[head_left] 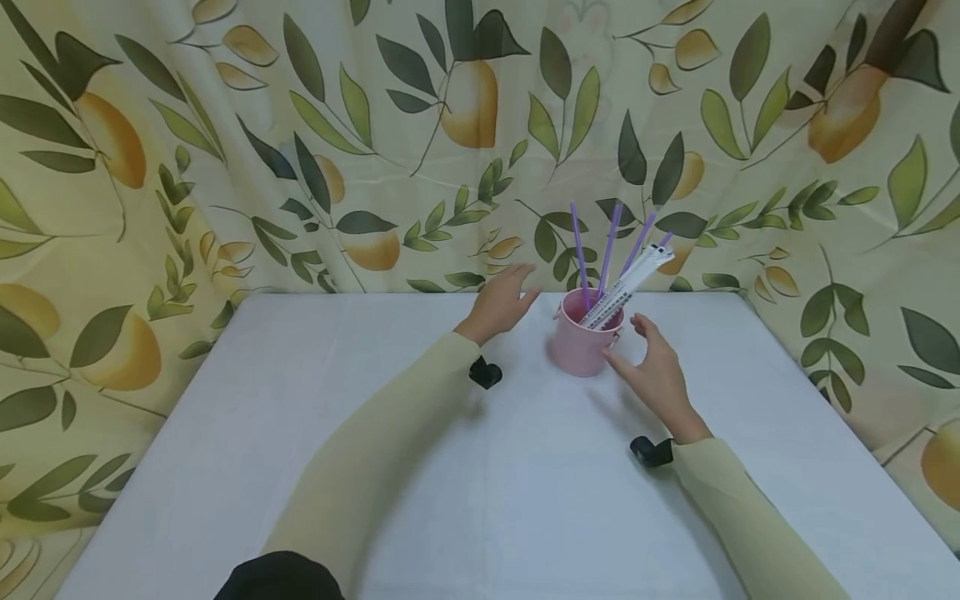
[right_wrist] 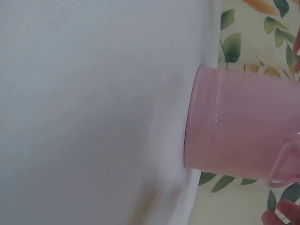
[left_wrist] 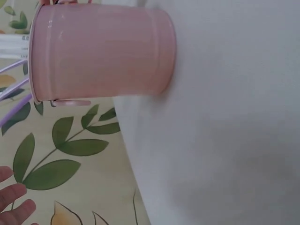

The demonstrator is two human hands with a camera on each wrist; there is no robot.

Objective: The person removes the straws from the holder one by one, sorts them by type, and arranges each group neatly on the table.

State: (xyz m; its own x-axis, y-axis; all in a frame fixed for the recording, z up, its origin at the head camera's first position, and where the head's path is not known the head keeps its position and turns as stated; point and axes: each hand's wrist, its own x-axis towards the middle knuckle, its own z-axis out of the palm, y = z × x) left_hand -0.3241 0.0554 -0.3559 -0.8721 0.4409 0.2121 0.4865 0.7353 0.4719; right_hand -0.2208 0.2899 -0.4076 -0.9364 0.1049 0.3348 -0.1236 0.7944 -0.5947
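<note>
A pink pail (head_left: 579, 354) with small side handles stands upright toward the back of the white table. Purple sticks (head_left: 578, 250) and a clear-and-white bundle with printed markings (head_left: 626, 287) lean out of its top. My left hand (head_left: 497, 307) is held to the left of the pail, apart from it, fingers extended. On the right, my right hand (head_left: 658, 379) has thumb and fingers spread close to the pail's side; whether the thumb touches it I cannot tell. Both wrist views show the pail (left_wrist: 103, 51) sideways, with fingertips (right_wrist: 288, 211) at the frame edges.
A white cloth (head_left: 480, 517) covers the table. Behind it hangs a curtain (head_left: 480, 167) printed with leaves and yellow fruit, and the table's back edge runs just behind the pail. Black wrist cameras (head_left: 486, 372) sit at both sleeves.
</note>
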